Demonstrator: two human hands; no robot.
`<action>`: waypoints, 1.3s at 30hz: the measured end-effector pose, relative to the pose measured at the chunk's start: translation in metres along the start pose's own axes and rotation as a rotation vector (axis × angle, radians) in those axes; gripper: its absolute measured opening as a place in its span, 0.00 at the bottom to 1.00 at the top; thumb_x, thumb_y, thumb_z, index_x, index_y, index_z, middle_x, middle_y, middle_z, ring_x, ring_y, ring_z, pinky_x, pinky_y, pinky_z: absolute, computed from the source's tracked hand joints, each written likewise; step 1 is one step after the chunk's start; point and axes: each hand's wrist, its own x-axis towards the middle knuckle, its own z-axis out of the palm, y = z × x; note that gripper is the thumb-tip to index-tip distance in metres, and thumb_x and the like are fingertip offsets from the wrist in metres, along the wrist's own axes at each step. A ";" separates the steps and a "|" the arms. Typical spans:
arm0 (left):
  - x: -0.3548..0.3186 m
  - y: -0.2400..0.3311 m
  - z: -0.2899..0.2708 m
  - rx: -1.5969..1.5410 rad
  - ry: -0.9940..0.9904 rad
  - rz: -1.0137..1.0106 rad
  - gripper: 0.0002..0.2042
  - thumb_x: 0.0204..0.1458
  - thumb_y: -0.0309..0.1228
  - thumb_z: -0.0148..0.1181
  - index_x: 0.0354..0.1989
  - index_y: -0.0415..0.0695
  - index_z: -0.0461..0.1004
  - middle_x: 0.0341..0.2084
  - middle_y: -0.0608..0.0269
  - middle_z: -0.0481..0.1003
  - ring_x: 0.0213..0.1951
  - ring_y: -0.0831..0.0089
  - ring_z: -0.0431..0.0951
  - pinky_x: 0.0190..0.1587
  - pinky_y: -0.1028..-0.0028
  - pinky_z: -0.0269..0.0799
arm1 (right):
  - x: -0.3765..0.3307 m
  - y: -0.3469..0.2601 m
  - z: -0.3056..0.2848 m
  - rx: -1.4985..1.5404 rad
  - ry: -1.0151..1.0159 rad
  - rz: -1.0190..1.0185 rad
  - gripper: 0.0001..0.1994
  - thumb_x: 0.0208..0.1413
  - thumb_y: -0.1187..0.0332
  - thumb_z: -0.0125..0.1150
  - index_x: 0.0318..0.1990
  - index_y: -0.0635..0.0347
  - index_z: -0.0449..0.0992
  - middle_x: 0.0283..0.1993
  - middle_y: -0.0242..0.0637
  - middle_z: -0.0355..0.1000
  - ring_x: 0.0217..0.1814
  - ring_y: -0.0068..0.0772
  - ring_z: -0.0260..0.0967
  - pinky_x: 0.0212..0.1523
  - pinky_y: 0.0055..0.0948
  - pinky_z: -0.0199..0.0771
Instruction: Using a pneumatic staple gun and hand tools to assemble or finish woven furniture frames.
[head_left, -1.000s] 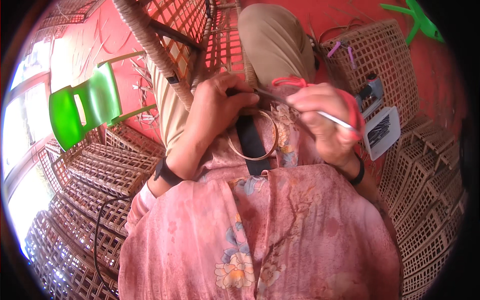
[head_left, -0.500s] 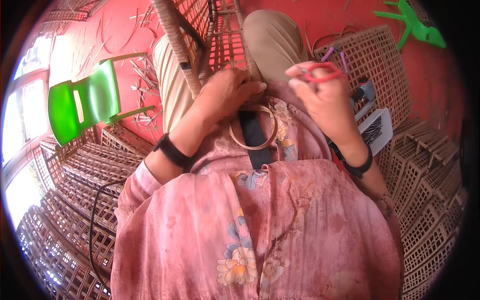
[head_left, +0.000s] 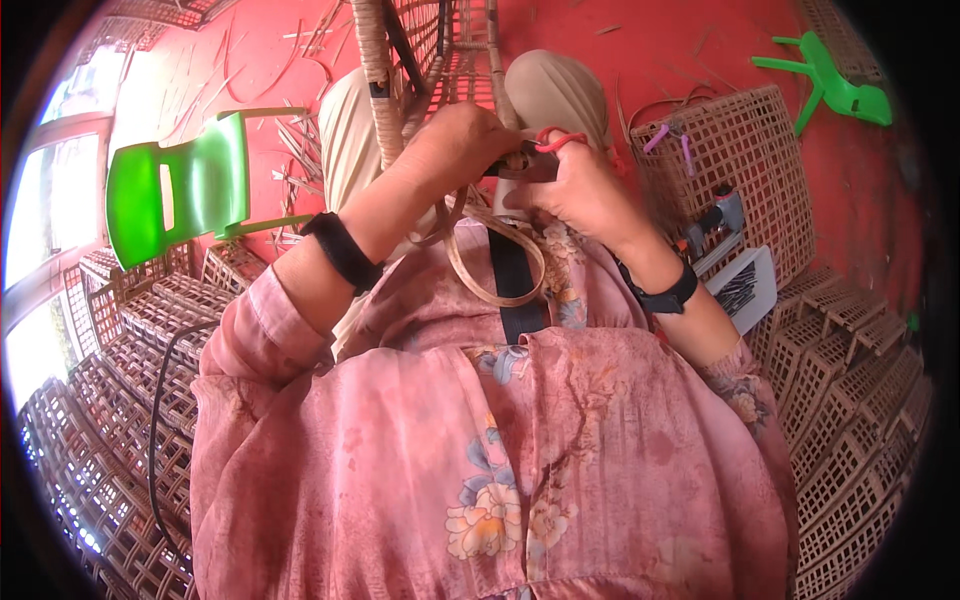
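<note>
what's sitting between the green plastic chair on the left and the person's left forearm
In the head view, between the green plastic chair and the left forearm lie loose cane strips on the red floor, and stacked woven baskets lower down.

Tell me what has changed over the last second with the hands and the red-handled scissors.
The right hand brought the red-handled scissors back down and leftward to meet the left hand at the rattan frame. The rattan strip loop still hangs below the hands; the green chair stayed put.

A white open box (head_left: 745,288) lies against woven baskets (head_left: 850,400).
</note>
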 end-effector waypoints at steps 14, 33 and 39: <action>-0.024 0.030 -0.012 -0.348 0.177 -0.334 0.09 0.56 0.29 0.55 0.41 0.37 0.74 0.31 0.53 0.75 0.34 0.58 0.77 0.39 0.65 0.72 | 0.009 -0.005 -0.017 0.620 -0.123 0.022 0.22 0.53 0.73 0.62 0.57 0.63 0.71 0.36 0.31 0.75 0.26 0.15 0.69 0.20 0.14 0.63; -0.022 0.044 0.023 0.239 0.478 -0.218 0.13 0.45 0.36 0.66 0.34 0.46 0.69 0.25 0.61 0.69 0.30 0.61 0.75 0.35 0.65 0.71 | 0.025 -0.005 -0.054 0.254 -0.139 0.195 0.26 0.58 0.51 0.60 0.55 0.63 0.68 0.28 0.33 0.74 0.19 0.15 0.65 0.16 0.15 0.55; -0.020 0.051 0.003 0.058 0.304 -0.297 0.16 0.49 0.41 0.66 0.36 0.43 0.72 0.27 0.56 0.71 0.31 0.56 0.76 0.35 0.62 0.70 | 0.004 0.033 -0.096 0.325 0.076 0.211 0.24 0.60 0.50 0.57 0.52 0.62 0.72 0.28 0.30 0.73 0.21 0.12 0.65 0.17 0.12 0.55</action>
